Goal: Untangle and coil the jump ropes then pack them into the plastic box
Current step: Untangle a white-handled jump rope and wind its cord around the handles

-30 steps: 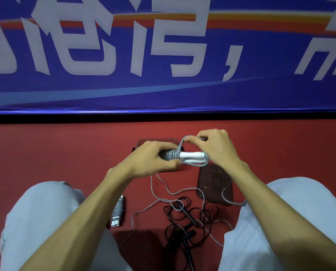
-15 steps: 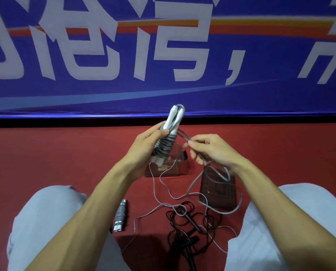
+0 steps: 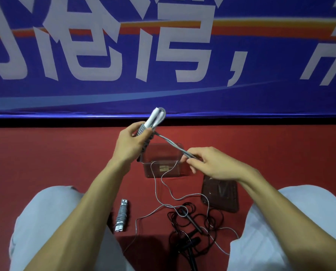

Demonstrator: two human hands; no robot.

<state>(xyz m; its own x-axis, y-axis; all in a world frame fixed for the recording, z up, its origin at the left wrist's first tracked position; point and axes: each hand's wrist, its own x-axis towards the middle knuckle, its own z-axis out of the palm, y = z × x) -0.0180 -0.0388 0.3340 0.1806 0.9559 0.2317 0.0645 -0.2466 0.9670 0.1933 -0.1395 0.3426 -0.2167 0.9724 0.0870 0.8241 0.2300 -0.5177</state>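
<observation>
My left hand grips the white handles of a grey jump rope, tilted up to the right, with grey cord wound around them. My right hand pinches the doubled grey cord pulled taut down and right from the handles. The cord's loose tail hangs down to the red floor. Below the hands stands the clear plastic box, open. A second grey rope, wound on its handles, lies by my left knee. A tangled black jump rope lies between my knees.
The box's clear lid lies flat on the red floor to the right of the box. A blue banner with white characters hangs along the far edge. My light-trousered knees frame the ropes left and right.
My left hand swung the handles from level to upright, then raised them. My right hand let go of the handles, slid down the cord and drew it taut to the right.
</observation>
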